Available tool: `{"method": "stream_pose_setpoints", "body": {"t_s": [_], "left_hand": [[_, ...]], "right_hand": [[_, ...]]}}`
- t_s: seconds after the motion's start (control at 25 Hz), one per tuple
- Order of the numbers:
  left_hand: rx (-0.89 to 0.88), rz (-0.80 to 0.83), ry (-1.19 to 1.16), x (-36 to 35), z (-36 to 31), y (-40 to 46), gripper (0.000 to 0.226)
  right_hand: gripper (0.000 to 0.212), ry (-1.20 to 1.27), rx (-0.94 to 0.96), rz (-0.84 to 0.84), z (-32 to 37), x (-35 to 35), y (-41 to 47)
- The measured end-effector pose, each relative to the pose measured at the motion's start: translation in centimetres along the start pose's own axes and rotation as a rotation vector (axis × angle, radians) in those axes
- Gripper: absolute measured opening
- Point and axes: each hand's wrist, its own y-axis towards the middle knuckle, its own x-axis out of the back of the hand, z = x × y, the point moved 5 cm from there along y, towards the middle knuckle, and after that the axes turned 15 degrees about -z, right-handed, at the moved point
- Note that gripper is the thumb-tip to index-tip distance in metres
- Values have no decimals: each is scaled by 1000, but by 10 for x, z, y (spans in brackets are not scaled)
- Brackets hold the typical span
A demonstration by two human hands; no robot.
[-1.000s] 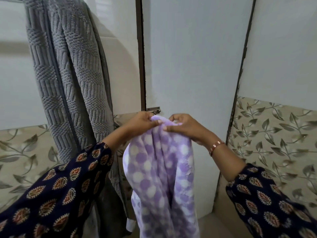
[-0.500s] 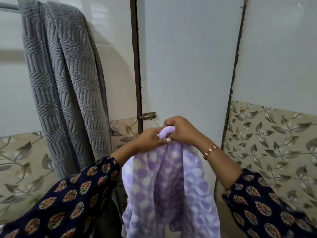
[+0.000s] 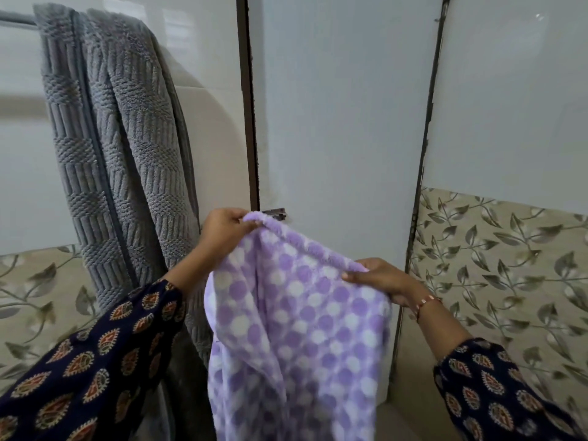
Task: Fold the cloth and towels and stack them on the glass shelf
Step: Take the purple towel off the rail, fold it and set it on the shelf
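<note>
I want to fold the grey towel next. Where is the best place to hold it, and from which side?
Take the grey towel near the top, where it bends over the rail, coming from the front. It hangs doubled in long layers, so gripping both layers there should lift it off without dragging. Both hands are now busy with the purple cloth.

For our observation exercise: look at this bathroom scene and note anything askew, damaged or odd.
The dark brown door frame strip looks chipped and rough along its edge beside the white door panel. The lilac polka-dot fleece towel is held tilted: the left hand is higher than the right hand.
</note>
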Motion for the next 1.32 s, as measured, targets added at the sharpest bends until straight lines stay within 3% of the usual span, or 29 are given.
{"method": "stream_pose_setpoints", "body": {"t_s": [0.12, 0.2, 0.28, 0.36, 0.44, 0.52, 0.68, 0.76, 0.8, 0.92, 1.0, 1.08, 1.24, 1.32], "left_hand": [[-29, 381, 50, -24, -14, -33, 43], [-114, 575, 163, -48, -22, -57, 37], [-160, 554, 265, -59, -17, -60, 15], [-136, 463, 263, -55, -13, -49, 19], [-98, 340, 209, -42, -14, -37, 30], [-1, 197, 131, -23, -13, -29, 34], [164, 111, 15, -9, -3, -25, 15], [168, 195, 28, -15, -1, -31, 8], [172, 290, 6, -23, -3, -38, 25], [59, 623, -45, -54, -20, -69, 56], [-57, 631, 13, -66, -25, -76, 45], [-25, 541, 78, -61, -23, -66, 18], [213, 398, 90, -34, 1, -43, 11], [342, 384, 29, -25, 8, -45, 10]], "right_hand": [[18, -157, 334, -74, 49, -13, -4], [16, -321, 548, -55, 93, -42, -11], [8, -407, 647, -89, 119, -57, -11], [12, -318, 608, -116, 123, -54, -12], [21, -200, 455, -41, 101, -46, -7], [30, -237, 274, 71, 59, -38, -1], [63, -297, -9, 102, -13, -14, -3], [28, -242, 106, -48, 3, -1, -8], [12, -219, 217, -92, 26, 0, -11], [25, -362, 574, -80, 99, -27, -21], [31, -464, 684, -150, 122, -43, -20], [30, -439, 625, -195, 118, -37, -12], [34, -537, 256, 72, 45, -5, -5], [17, -236, 57, 39, 17, 6, -4]]}}
